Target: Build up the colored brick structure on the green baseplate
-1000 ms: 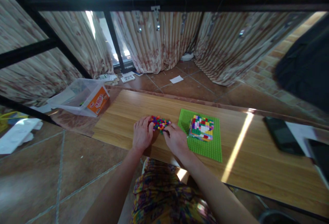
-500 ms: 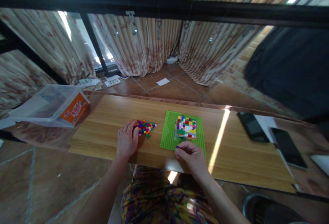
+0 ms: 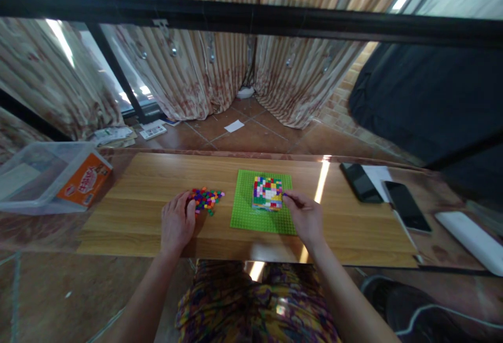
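Observation:
A multicoloured block of small toy bricks (image 3: 268, 193) stands on a green studded baseplate (image 3: 242, 212). At the block's right side my right hand (image 3: 306, 218) pinches a small purple brick (image 3: 285, 194) between thumb and fingertips. Whether that brick touches the block I cannot tell. My left hand (image 3: 177, 223) rests on the wooden board at the left edge of a pile of loose coloured bricks (image 3: 206, 199). Its thumb is apart from the curved fingers, and the fingertips partly hide behind the hand.
A clear plastic bin (image 3: 43, 204) with an orange label stands at the left end. Two dark phones (image 3: 360, 183), some white paper (image 3: 377, 181) and a long white object (image 3: 471, 240) lie on the right. Below the wooden board (image 3: 157, 175) are my patterned clothes.
My right hand has carried the purple brick from the baseplate's front edge up to the right side of the block. My left hand stays beside the pile. The whole view has shifted.

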A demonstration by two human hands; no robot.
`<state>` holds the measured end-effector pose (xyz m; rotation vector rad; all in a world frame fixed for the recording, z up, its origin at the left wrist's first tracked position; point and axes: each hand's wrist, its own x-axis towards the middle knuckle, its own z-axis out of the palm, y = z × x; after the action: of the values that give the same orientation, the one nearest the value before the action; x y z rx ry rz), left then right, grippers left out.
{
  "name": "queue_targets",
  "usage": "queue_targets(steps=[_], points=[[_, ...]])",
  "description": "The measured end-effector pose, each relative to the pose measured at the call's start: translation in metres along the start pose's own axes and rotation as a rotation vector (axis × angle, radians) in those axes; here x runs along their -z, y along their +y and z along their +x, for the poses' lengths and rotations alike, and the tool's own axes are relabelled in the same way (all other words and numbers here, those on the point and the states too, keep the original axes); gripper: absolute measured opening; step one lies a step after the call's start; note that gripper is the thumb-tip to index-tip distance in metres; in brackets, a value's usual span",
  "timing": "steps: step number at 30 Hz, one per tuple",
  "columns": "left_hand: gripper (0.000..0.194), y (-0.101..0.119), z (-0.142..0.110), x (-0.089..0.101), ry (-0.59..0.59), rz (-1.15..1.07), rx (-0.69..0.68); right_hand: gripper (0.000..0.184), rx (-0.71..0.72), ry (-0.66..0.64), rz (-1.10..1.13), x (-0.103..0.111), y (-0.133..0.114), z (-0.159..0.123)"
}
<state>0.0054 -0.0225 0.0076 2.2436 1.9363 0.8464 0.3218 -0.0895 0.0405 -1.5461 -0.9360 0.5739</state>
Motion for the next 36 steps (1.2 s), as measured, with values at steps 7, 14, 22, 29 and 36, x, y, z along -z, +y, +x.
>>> queue_targets(steps=[7,14,22,29,36], points=[[0.047,0.000,0.000,0.000,-0.005,-0.004,-0.008,0.020,0.059,-0.031,-0.099,-0.006,-0.001,0.005],[0.049,0.001,0.000,0.001,-0.014,-0.003,0.010,0.020,0.009,-0.037,-0.081,-0.003,-0.002,0.008],[0.048,0.000,0.000,-0.001,-0.007,0.003,0.016,0.023,0.029,-0.127,-0.275,0.006,0.000,0.004],[0.051,-0.002,0.000,-0.001,-0.011,0.006,-0.004,0.022,0.051,-0.042,-0.239,0.004,0.003,0.006],[0.051,-0.001,0.000,-0.002,0.006,-0.005,-0.004,0.020,0.063,-0.017,-0.055,-0.005,0.012,0.010]])
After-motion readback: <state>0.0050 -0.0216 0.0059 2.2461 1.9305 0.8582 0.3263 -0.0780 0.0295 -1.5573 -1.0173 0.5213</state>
